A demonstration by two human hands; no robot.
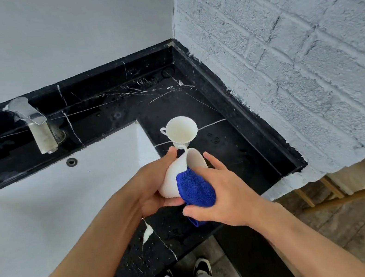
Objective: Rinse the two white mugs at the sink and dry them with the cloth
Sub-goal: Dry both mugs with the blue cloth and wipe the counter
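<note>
The person stands at the corner of the black counter point(235, 153), just right of the white sink point(45, 223); the tap point(38, 129) gives no water that I can see. The work seems to be in its drying part: one white mug point(178, 175) is held over the counter edge and the blue cloth point(196, 190) is pressed on its side, so I judge this mug is already rinsed and is being wiped now. The second mug point(181, 130) stands upright on the counter just behind the held one, near its handle; if it is already rinsed or dried I cannot tell, its inside looks pale and clean.

The left hand point(154, 187) grips the held mug from the left and from below, fingers curled around the body, the thumb up near the handle; the mug is tilted, its mouth turned to the right and away from the person. The right hand point(225, 192) holds the cloth against the mug; the thumb pinches the cloth from below, and two fingers are stretched toward the rim. What remains, in my judgement: to finish this mug, perhaps inside too, and then the other one.
</note>
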